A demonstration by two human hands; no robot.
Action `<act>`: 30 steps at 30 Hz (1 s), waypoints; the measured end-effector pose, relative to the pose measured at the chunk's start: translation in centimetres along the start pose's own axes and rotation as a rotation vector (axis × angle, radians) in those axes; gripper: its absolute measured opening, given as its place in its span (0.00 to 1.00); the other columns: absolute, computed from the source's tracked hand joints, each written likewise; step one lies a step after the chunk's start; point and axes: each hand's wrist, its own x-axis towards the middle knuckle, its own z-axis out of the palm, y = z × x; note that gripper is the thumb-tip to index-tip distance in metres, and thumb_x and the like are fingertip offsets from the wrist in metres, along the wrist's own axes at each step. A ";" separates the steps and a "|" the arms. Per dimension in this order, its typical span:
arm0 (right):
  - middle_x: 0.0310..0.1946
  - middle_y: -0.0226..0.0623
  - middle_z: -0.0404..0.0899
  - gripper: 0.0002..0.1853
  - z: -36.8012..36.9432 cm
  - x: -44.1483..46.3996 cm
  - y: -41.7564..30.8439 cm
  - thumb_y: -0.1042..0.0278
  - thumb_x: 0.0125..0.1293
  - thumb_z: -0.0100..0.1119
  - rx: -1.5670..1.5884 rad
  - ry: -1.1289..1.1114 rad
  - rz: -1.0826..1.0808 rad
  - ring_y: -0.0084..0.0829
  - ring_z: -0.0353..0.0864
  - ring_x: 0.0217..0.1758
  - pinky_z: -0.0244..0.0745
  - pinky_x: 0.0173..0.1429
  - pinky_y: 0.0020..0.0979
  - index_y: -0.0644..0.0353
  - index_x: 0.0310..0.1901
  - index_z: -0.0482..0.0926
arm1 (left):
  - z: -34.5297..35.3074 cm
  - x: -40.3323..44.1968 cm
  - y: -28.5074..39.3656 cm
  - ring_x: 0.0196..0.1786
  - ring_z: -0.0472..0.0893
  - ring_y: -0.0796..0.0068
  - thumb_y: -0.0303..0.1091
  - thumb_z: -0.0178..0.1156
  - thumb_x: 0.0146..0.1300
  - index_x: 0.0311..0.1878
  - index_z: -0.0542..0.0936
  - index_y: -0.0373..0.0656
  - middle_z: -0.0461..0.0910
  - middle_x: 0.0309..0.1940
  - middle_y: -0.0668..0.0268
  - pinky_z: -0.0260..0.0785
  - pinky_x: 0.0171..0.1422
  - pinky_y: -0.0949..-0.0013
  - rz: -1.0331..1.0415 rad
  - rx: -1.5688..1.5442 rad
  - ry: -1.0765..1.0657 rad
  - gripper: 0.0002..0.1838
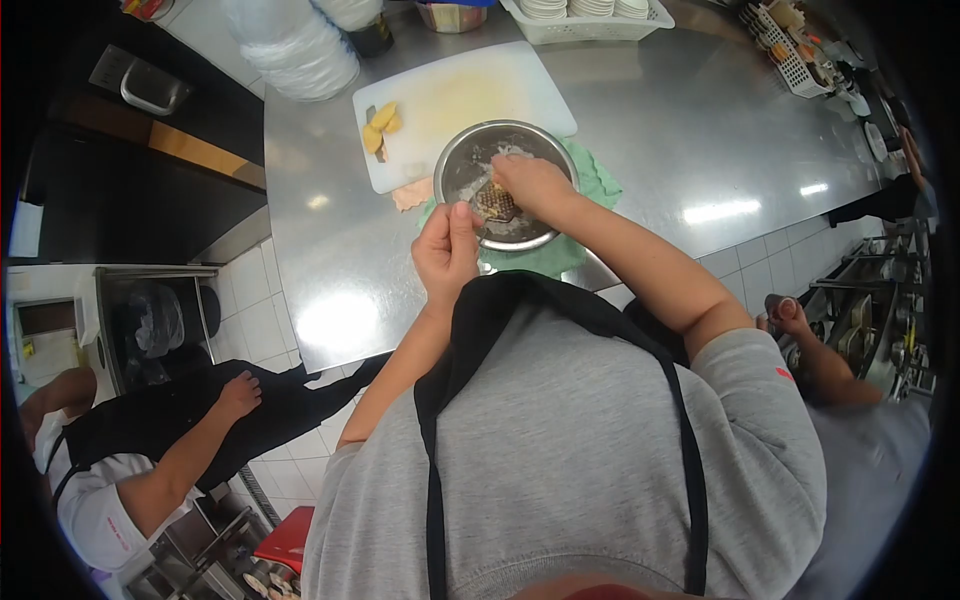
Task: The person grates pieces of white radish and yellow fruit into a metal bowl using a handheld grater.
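A round steel bowl point(449, 165) stands on a folded green cloth point(597, 180), with whitish bits or liquid inside. In it lies a small brownish-gold piece with a grid-like surface point(496, 203); its exact kind is unclear. My left hand point(446, 245) is closed at the near left rim, thumb raised, beside that piece; what its fingers grip is hidden. Reaching in over the bowl from the right, my right hand point(527, 183) has its fingers bent together above the gridded piece, and I cannot make out what they hold.
Yellow peeled-looking pieces point(383, 120) lie on a white cutting board point(455, 95) behind the bowl. Plastic-wrapped stacks point(290, 50) and a white basket of dishes point(590, 30) line the steel table's far side. People stand at left point(160, 440) and right point(850, 400).
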 end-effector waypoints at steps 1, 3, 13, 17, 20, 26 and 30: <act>0.33 0.45 0.75 0.10 -0.2 0.2 -0.1 0.63 0.63 0.45 -0.036 -0.042 0.087 0.45 0.76 0.39 0.70 0.41 0.43 0.61 0.36 0.69 | 0.0 0.0 0.0 0.15 0.59 0.92 0.36 0.49 0.66 0.23 0.72 0.39 0.61 0.10 0.77 0.47 0.19 0.83 0.006 0.045 0.015 0.16; 0.33 0.46 0.75 0.10 0.1 -0.3 -1.3 0.63 0.63 0.45 -0.008 -0.017 0.055 0.45 0.76 0.39 0.70 0.41 0.43 0.61 0.36 0.69 | -0.4 0.2 0.4 0.15 0.59 0.92 0.36 0.49 0.66 0.23 0.72 0.39 0.61 0.10 0.77 0.47 0.19 0.83 0.024 0.015 0.013 0.16; 0.35 0.45 0.76 0.10 -1.4 -1.0 -2.3 0.63 0.62 0.45 0.083 -0.052 0.024 0.44 0.76 0.40 0.70 0.43 0.43 0.61 0.37 0.70 | -0.2 0.5 0.6 0.15 0.59 0.91 0.37 0.49 0.66 0.22 0.72 0.39 0.62 0.10 0.77 0.47 0.19 0.82 0.040 0.004 0.024 0.17; 0.34 0.44 0.76 0.10 -0.5 0.2 0.3 0.63 0.63 0.44 -0.046 -0.084 0.098 0.44 0.76 0.40 0.70 0.42 0.43 0.60 0.36 0.71 | 0.2 0.3 0.8 0.15 0.59 0.91 0.36 0.49 0.66 0.22 0.72 0.39 0.62 0.10 0.77 0.48 0.19 0.82 -0.012 0.032 0.025 0.17; 0.32 0.44 0.77 0.11 -0.8 0.6 0.8 0.61 0.62 0.47 0.130 -0.033 0.054 0.43 0.76 0.37 0.70 0.40 0.40 0.61 0.36 0.71 | 0.0 0.4 0.8 0.16 0.59 0.92 0.36 0.49 0.66 0.22 0.72 0.39 0.62 0.10 0.77 0.48 0.19 0.82 0.000 0.019 0.023 0.16; 0.26 0.35 0.74 0.10 -1.1 1.2 2.1 0.70 0.57 0.56 0.865 -0.003 0.230 0.29 0.74 0.27 0.69 0.34 0.30 0.60 0.39 0.70 | -0.4 0.7 0.5 0.15 0.59 0.92 0.36 0.49 0.66 0.23 0.72 0.39 0.62 0.10 0.77 0.48 0.19 0.82 0.001 0.055 -0.021 0.17; 0.23 0.30 0.71 0.16 -0.8 0.5 2.0 0.77 0.52 0.60 1.087 -0.036 0.288 0.21 0.72 0.26 0.68 0.32 0.24 0.59 0.42 0.69 | -0.7 0.9 0.8 0.15 0.59 0.91 0.36 0.48 0.66 0.22 0.72 0.39 0.62 0.10 0.77 0.48 0.19 0.82 -0.012 0.061 -0.007 0.17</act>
